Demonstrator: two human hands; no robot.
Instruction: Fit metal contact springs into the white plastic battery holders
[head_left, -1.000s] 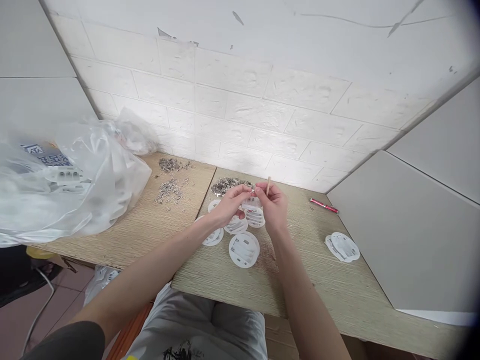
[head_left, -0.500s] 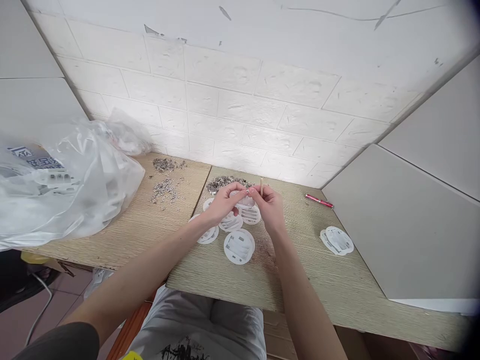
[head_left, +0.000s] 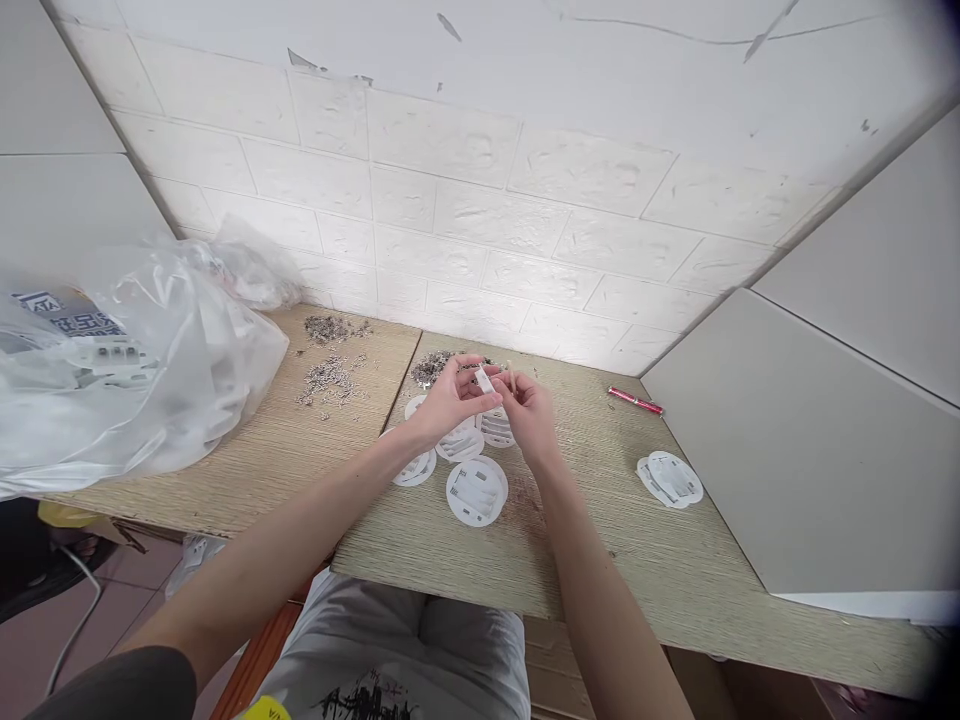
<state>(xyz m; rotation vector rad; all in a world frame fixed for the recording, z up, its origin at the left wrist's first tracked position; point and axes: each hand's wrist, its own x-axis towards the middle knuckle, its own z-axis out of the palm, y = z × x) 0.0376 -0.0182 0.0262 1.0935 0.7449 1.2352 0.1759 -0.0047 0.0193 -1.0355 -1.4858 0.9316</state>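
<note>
My left hand (head_left: 452, 402) grips a white plastic piece (head_left: 485, 381), seen nearly edge-on between its thumb and fingers. Against the right side of that piece are the fingertips of my right hand (head_left: 529, 412), which are closed round a thin tan stick (head_left: 512, 378). Below my hands several round white plastic discs lie on the table, among them a front one (head_left: 476, 492) and one at the left (head_left: 417, 469). A heap of small metal parts (head_left: 430, 369) sits just behind my left hand.
Two more metal heaps (head_left: 330, 384) (head_left: 327, 328) lie on the left tabletop (head_left: 360, 440), beside a large clear plastic bag (head_left: 217, 370). At the right are a red pen (head_left: 635, 401) and overlapping white discs (head_left: 675, 478). A brick-pattern wall (head_left: 450, 225) stands behind.
The white piece has been tilted from showing its round face to nearly edge-on. My right hand has shifted slightly left, and the stick in it leans more and shows less.
</note>
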